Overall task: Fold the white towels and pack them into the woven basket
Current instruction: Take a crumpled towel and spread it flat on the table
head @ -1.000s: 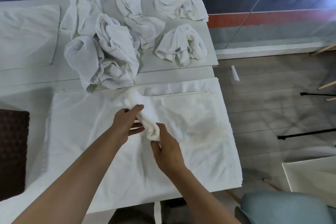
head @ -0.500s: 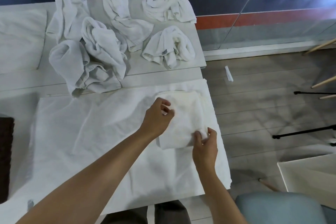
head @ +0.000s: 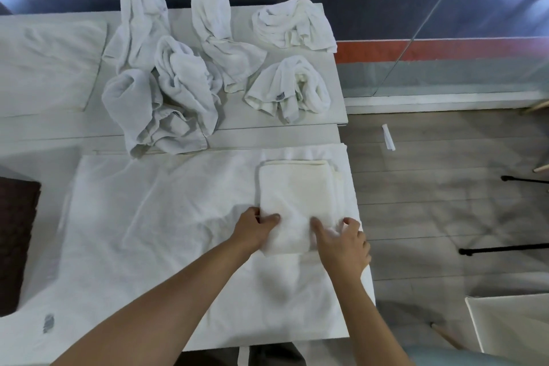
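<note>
A folded white towel (head: 297,199) lies flat on the right part of a large white cloth (head: 154,232) spread over the table. My left hand (head: 254,230) holds the towel's near-left edge, thumb on top. At the near-right corner, my right hand (head: 344,244) grips it with the thumb lying on the towel and the fingers curled at its side. Several crumpled white towels (head: 184,89) lie in a heap on the far table top. A dark woven basket (head: 16,241) shows partly at the left edge.
A flat white pad (head: 47,65) lies at the far left. The table ends on the right at a wooden floor (head: 430,187) with black stand legs (head: 505,249). A white box (head: 511,324) and a blue seat (head: 475,358) are at the bottom right.
The towel, held bunched between both hands a second ago, now lies flat and folded at the right. Both hands have moved to its near edge.
</note>
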### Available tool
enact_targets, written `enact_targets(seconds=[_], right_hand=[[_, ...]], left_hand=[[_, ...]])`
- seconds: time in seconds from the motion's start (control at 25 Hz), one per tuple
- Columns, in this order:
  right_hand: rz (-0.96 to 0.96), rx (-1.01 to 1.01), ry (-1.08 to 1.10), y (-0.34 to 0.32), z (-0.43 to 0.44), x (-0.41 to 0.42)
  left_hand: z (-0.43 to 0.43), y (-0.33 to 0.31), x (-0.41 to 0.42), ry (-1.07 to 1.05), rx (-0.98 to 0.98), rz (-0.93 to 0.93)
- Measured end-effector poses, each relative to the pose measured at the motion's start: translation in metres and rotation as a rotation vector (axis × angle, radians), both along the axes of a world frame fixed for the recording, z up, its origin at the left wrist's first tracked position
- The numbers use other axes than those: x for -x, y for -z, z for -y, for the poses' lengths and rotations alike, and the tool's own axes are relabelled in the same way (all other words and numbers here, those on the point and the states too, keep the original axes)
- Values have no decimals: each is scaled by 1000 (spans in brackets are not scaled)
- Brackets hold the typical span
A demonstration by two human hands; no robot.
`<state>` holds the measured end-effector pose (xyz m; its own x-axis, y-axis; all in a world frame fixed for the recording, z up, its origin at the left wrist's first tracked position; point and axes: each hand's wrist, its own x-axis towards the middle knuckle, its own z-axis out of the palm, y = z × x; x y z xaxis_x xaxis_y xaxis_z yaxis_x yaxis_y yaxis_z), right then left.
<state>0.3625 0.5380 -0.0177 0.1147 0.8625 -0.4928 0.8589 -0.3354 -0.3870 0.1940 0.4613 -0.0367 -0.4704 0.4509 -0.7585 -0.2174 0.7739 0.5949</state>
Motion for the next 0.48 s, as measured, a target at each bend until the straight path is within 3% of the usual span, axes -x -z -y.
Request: enact_targets(seconds=[0.16, 0.36, 0.48], right_hand=[[13, 151, -68, 0, -19, -2], [-316, 127, -47, -11, -24, -5], [-400, 119, -117, -24, -18, -7]], left_hand=[[-5, -7, -5, 1, -47, -25], [-3, -22, -8, 59, -83, -104], [11, -31, -7, 65, -144, -185]])
